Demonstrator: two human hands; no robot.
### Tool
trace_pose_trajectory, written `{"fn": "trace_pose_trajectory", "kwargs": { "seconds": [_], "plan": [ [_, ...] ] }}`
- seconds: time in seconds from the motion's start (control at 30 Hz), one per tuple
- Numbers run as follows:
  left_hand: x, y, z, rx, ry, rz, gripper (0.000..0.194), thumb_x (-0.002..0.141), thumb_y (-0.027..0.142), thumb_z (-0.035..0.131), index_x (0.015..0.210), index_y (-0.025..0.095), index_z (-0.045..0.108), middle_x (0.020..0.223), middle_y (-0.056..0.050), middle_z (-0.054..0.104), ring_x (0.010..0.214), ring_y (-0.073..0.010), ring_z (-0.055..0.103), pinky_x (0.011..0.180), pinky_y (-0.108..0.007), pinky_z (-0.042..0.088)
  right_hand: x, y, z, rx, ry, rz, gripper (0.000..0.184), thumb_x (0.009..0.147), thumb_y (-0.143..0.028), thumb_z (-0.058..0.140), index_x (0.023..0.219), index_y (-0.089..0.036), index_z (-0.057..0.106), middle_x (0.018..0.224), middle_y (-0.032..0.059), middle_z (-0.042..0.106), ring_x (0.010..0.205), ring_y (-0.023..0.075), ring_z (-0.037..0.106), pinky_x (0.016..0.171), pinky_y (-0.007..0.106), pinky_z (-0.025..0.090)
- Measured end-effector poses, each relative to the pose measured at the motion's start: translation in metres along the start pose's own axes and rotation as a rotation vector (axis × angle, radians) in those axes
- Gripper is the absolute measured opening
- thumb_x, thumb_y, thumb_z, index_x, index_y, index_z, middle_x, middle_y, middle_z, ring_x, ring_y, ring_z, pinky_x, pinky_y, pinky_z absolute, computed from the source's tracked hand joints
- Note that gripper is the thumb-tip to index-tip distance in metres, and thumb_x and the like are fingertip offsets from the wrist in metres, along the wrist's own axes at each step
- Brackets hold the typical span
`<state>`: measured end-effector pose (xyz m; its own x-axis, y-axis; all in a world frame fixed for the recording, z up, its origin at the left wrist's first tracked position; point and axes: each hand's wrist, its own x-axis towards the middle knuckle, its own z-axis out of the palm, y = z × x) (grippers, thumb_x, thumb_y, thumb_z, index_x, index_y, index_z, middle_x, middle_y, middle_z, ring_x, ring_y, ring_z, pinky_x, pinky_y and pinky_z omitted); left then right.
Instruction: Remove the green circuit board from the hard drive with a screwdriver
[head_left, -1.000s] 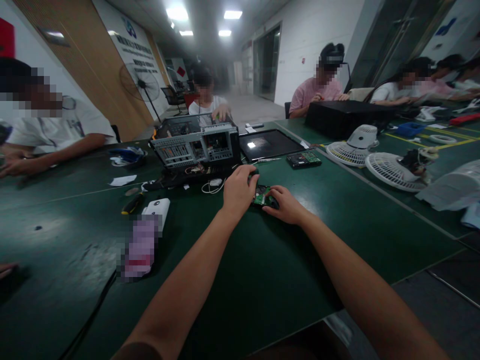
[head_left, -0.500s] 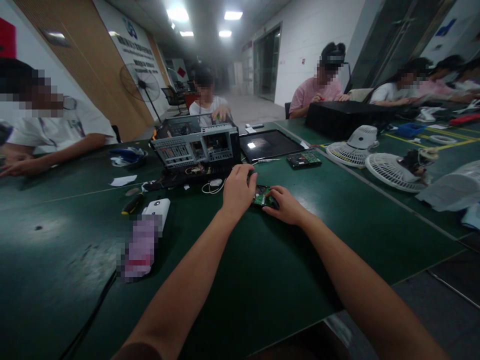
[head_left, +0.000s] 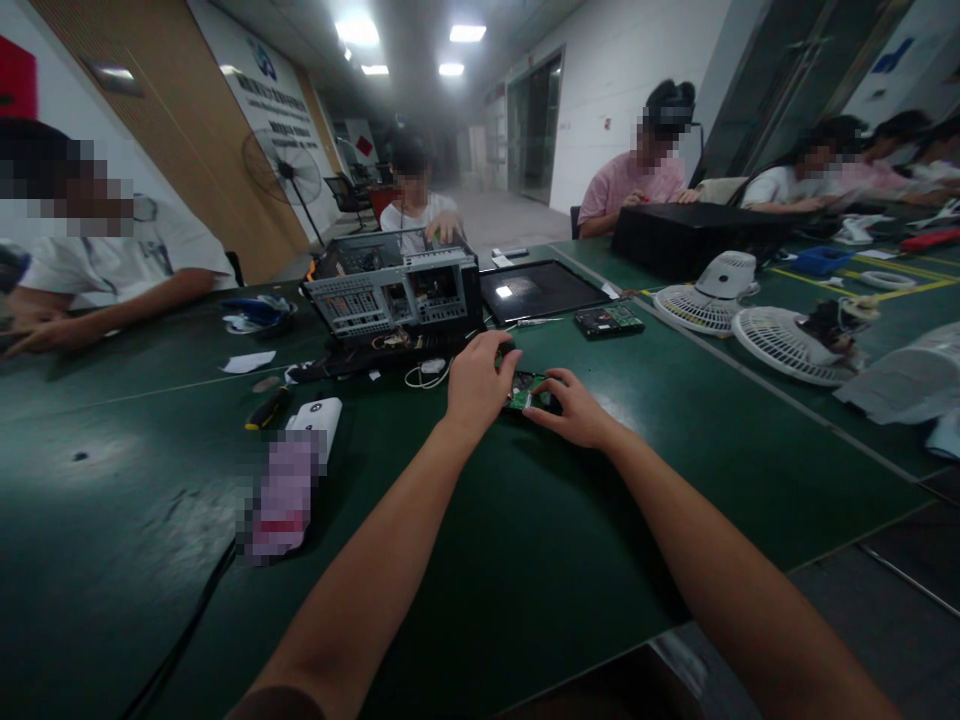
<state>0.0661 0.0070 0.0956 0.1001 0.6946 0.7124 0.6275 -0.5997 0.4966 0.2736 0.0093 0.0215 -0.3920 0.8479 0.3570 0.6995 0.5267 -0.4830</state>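
A small hard drive [head_left: 527, 389] with a green circuit board facing up lies on the green table [head_left: 525, 560] between my hands. My left hand [head_left: 476, 385] is curled in a fist over a dark tool handle that stands on the drive's left side. My right hand [head_left: 574, 410] presses on the drive's right edge, fingers bent around it. Just beyond them stands an open grey computer case [head_left: 394, 290] with loose cables at its foot.
A second hard drive [head_left: 609, 319] and a black side panel [head_left: 536, 288] lie further back. Dismantled white fans [head_left: 787, 335] sit at the right. A black-and-yellow screwdriver [head_left: 268, 408] and a white device [head_left: 315, 415] rest at the left. Several people sit around the tables.
My right hand has shifted slightly to the left on the drive. My left hand stays clenched over the tool with only a small turn.
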Motion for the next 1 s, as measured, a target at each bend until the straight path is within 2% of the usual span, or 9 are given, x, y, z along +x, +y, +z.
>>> {"fn": "trace_pose_trajectory", "kwargs": {
  "seconds": [0.1,0.2,0.33,0.43,0.6,0.77,0.87,1.0],
  "plan": [
    [-0.001,0.000,0.001,-0.051,0.039,-0.033,0.021,0.086,0.020,0.071,0.106,0.020,0.062,0.112,-0.008,0.062,0.096,-0.0188,0.065,0.086,-0.034,0.057,0.001,0.003,0.002,0.028,0.009,0.022,0.046,0.086,-0.058,0.068,0.118,-0.024,0.064,0.139,0.0136,0.045,0.133,0.0299,0.047,0.112,0.049,0.042],
    [-0.001,0.000,0.001,-0.041,0.049,-0.056,0.021,0.085,0.019,0.073,0.102,0.021,0.061,0.109,-0.006,0.061,0.094,-0.0182,0.064,0.083,-0.034,0.058,0.003,0.012,0.003,0.080,0.068,0.038,0.045,0.087,-0.055,0.067,0.120,-0.024,0.064,0.132,0.0118,0.051,0.130,0.0270,0.050,0.112,0.047,0.042],
    [0.001,-0.001,0.000,-0.026,-0.010,-0.039,0.022,0.086,0.015,0.070,0.103,0.023,0.060,0.100,-0.004,0.067,0.093,-0.0198,0.065,0.085,-0.037,0.057,0.008,0.029,0.005,0.188,0.184,0.150,0.038,0.095,-0.048,0.057,0.121,-0.021,0.062,0.121,0.0117,0.059,0.117,0.0247,0.059,0.098,0.043,0.053],
    [0.002,-0.001,0.000,-0.070,-0.049,-0.048,0.024,0.087,0.015,0.067,0.108,0.025,0.061,0.101,-0.004,0.070,0.091,-0.0198,0.067,0.086,-0.038,0.057,0.010,0.039,0.006,0.195,0.211,0.194,0.030,0.096,-0.040,0.053,0.117,-0.021,0.064,0.114,0.0103,0.065,0.109,0.0243,0.062,0.096,0.044,0.053],
    [0.001,-0.002,0.002,-0.146,-0.109,-0.114,0.030,0.088,0.017,0.064,0.117,0.025,0.060,0.102,-0.005,0.073,0.088,-0.0197,0.070,0.084,-0.038,0.057,0.009,0.038,0.006,0.142,0.210,0.119,0.026,0.096,-0.034,0.052,0.113,-0.023,0.069,0.112,0.0090,0.066,0.107,0.0239,0.063,0.098,0.043,0.051],
    [0.000,-0.002,0.003,-0.131,-0.112,-0.114,0.029,0.091,0.017,0.057,0.118,0.025,0.059,0.100,-0.004,0.072,0.086,-0.0186,0.070,0.082,-0.036,0.056,0.007,0.031,0.006,0.103,0.154,0.039,0.024,0.094,-0.036,0.057,0.109,-0.025,0.074,0.121,0.0096,0.062,0.121,0.0254,0.059,0.107,0.045,0.045],
    [-0.001,-0.001,0.002,-0.088,-0.128,-0.113,0.030,0.090,0.016,0.058,0.119,0.025,0.056,0.097,-0.005,0.071,0.083,-0.0200,0.069,0.079,-0.036,0.055,0.007,0.027,0.005,0.091,0.130,0.035,0.026,0.096,-0.038,0.056,0.107,-0.024,0.074,0.124,0.0104,0.062,0.124,0.0259,0.057,0.110,0.045,0.043],
    [-0.001,0.000,0.000,-0.043,-0.220,-0.124,0.033,0.089,0.018,0.061,0.120,0.024,0.052,0.094,-0.006,0.070,0.079,-0.0223,0.068,0.076,-0.038,0.054,0.008,0.025,0.005,0.120,0.109,0.041,0.027,0.098,-0.040,0.053,0.107,-0.024,0.072,0.124,0.0102,0.064,0.126,0.0254,0.057,0.110,0.045,0.043]
  ]
}}
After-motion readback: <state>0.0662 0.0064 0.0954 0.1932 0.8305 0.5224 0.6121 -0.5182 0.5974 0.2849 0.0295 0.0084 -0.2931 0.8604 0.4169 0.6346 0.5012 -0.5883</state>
